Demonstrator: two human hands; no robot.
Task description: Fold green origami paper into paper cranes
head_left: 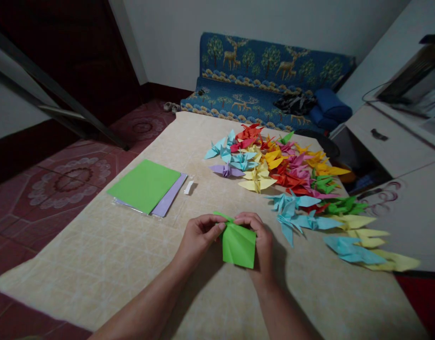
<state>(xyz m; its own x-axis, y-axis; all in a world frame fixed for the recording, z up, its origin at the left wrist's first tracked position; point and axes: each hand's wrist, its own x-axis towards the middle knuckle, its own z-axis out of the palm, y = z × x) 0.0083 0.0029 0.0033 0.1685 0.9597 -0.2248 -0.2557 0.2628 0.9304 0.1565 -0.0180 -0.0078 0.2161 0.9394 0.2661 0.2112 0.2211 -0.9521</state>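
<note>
A creased piece of green origami paper (239, 248) is held up between my two hands, above the near part of the table. My left hand (203, 233) pinches its upper left edge between thumb and fingers. On the other side, my right hand (261, 241) grips the upper right edge, with its fingers curled over the top and partly behind the sheet. Fold lines fan down from the top of the paper. To the right and beyond lie many folded paper cranes (258, 182) in blue, yellow, red, pink, orange, purple and green.
A stack of green and purple paper (146, 184) lies on the table's left, on a clear wrapper, near a small white paper strip (189, 187). Behind the cloth-covered table (107, 264) stands a blue patterned sofa (260, 66). A white cabinet (412, 189) borders the right side.
</note>
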